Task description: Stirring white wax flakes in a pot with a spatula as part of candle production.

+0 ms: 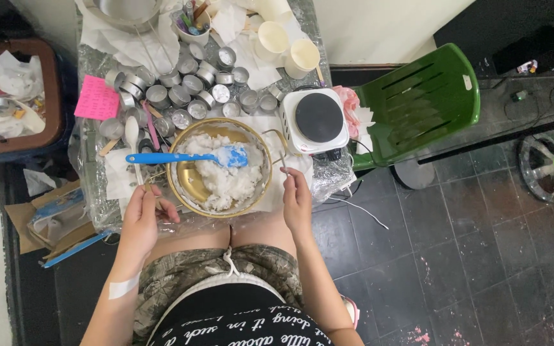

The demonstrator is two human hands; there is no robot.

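At centre frame, both hands flank a gold bowl (pixel 181 192) of white flakes (blue spatula (pixel 181 157) resting across it): left hand (pixel 143 214) pinches a thin stick, right hand (pixel 296 200) likewise.

Gold bowl (pixel 184 186) of white flakes, blue spatula (pixel 181 157) across.

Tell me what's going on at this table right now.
A seated person has a gold bowl of white flaky stuff in front of them, with a blue spatula lying across it. The left hand rests at the bowl's rim, pinching something thin. The right hand sits just beside the bowl. Behind it stand many small metal cups, and a white hot plate sits to the right.
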